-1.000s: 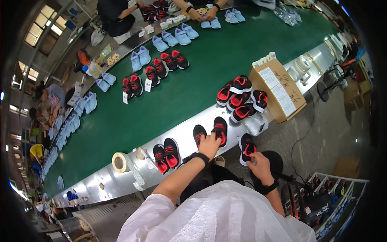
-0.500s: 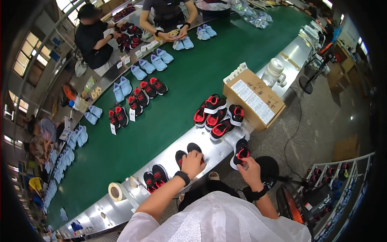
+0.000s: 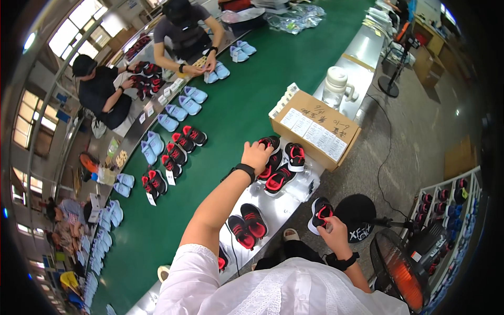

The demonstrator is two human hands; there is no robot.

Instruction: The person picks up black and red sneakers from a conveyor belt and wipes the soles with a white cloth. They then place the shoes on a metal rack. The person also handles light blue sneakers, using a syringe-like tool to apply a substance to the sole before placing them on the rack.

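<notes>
Left fingers moved to piled shoes beside a carton.

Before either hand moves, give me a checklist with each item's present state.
1. Right hand has its shoe: ok, pinched near the opening, beside the ledge.
2. Left hand has a firm grip: cannot tell; its fingers are at a shoe in the pile, but they hide the contact.
3. Pair set together: ok, side by side on the ledge.
4. Shoe by the left sleeve in full view: not ok, arm and sleeve hide part of it.
5. Bottle upright: ok, beyond the box.
</notes>
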